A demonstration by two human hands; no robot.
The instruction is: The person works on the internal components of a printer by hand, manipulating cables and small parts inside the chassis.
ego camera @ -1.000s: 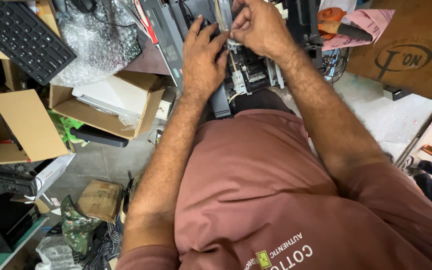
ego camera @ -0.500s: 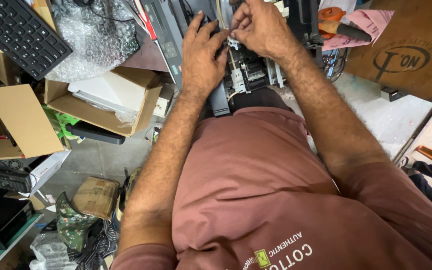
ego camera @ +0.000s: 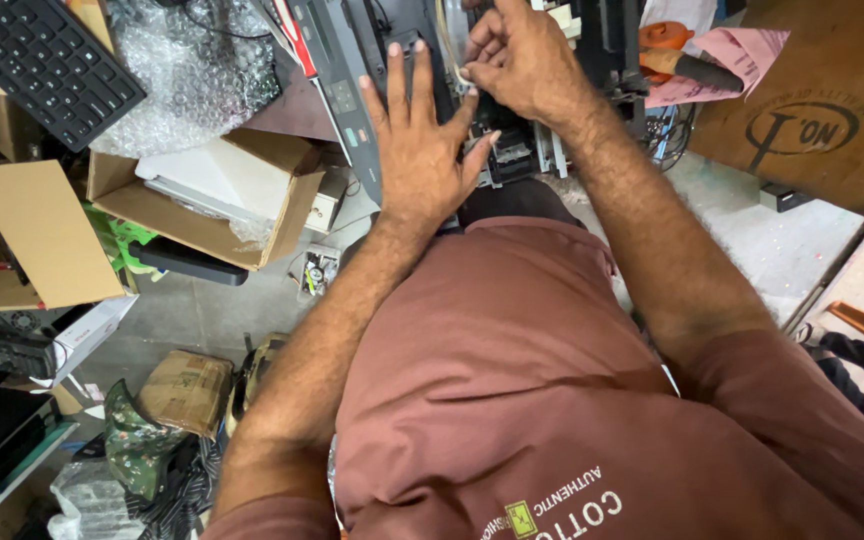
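Since the frame half a second earlier, the left hand has flattened out: its fingers, which were curled near the cable, now lie spread and straight.

Head view, looking down over the person's maroon shirt: the left hand rests palm down on the grey opened machine that stands at the top centre, fingers apart and holding nothing, thumb reaching toward the dark inner parts. The right hand sits just above and to the right of it, fingers pinched together on a thin pale cable that curves down along the machine's inner edge. The 2 hands are near each other, almost touching at the thumb.

Left of the machine, an open cardboard box holds a white flat device in plastic wrap. Above it lies a sheet of bubble wrap, and a black keyboard fills the top left corner. A second open cardboard box stands at the left edge. At the top right, a pink paper lies beside an orange-handled tool, next to a brown board. The grey concrete floor shows below the boxes.
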